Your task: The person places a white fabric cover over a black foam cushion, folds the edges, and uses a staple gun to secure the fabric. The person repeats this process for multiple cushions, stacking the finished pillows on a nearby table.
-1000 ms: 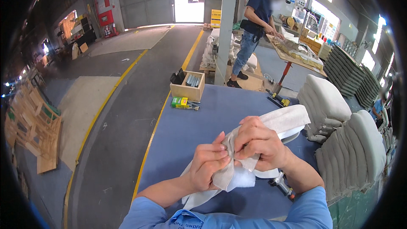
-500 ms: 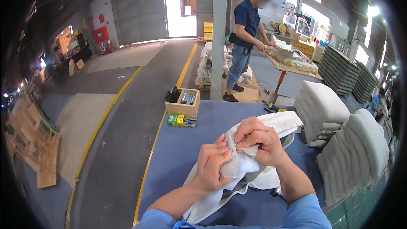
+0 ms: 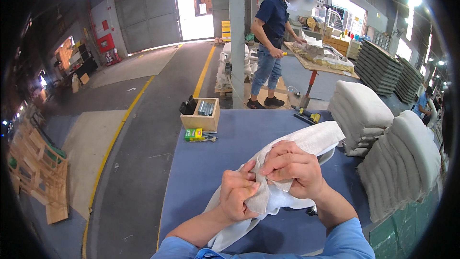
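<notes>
My left hand (image 3: 238, 194) and my right hand (image 3: 294, 169) are side by side above the work table, fingers closed on the edge of a light grey fabric cover (image 3: 316, 136). The fingers of each hand pinch a fold of the cloth, and a loose flap hangs between the hands. The cover lies over a long curved piece with white material (image 3: 277, 201) showing beneath it. That piece stretches from near my left forearm toward the upper right. My hands and the cloth hide much of its shape.
The blue-topped table (image 3: 239, 129) holds a wooden box (image 3: 206, 121) with metal staple strips, a green-yellow carton (image 3: 193, 134) and a yellow-black staple gun (image 3: 306, 115). Folded grey padded pieces (image 3: 402, 163) are stacked at right. A co-worker (image 3: 273, 33) stands at another table (image 3: 330, 64).
My view has shifted slightly, bringing the staple gun more into sight. Both hands keep their grip on the cloth with small finger shifts. The co-worker's near hand has drawn back from the other table.
</notes>
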A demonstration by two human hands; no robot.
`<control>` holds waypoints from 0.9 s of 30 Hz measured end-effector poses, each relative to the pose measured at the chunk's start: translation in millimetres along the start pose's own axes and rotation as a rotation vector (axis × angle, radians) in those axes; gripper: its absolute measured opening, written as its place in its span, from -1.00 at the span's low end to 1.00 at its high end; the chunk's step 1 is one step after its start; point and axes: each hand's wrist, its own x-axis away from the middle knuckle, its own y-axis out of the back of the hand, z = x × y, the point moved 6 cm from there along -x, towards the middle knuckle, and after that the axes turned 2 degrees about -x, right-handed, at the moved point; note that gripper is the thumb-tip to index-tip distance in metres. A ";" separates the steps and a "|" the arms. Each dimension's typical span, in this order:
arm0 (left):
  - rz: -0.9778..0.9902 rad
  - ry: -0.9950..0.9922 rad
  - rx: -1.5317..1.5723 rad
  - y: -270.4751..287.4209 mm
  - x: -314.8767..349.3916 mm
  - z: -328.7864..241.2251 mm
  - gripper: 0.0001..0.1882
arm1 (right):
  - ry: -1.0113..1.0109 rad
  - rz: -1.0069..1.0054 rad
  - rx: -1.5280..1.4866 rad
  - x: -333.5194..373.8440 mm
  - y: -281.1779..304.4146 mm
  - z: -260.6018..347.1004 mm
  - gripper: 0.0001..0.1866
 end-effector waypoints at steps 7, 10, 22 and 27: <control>0.028 -0.023 0.012 -4.5 11.8 3.2 -0.60 | -0.051 0.128 -0.242 -3.2 3.4 -15.3 -0.80; 0.074 0.015 0.001 -2.9 11.8 12.0 -0.67 | -0.035 0.136 -0.266 -4.6 5.2 -20.9 -0.79; -0.047 0.069 -0.086 -10.2 4.1 4.8 -0.67 | -0.039 0.017 -0.172 -0.3 7.8 -27.1 -0.79; -0.074 0.043 -0.057 -16.0 5.9 0.9 -0.66 | -0.030 0.015 -0.222 1.5 14.7 -35.5 -0.79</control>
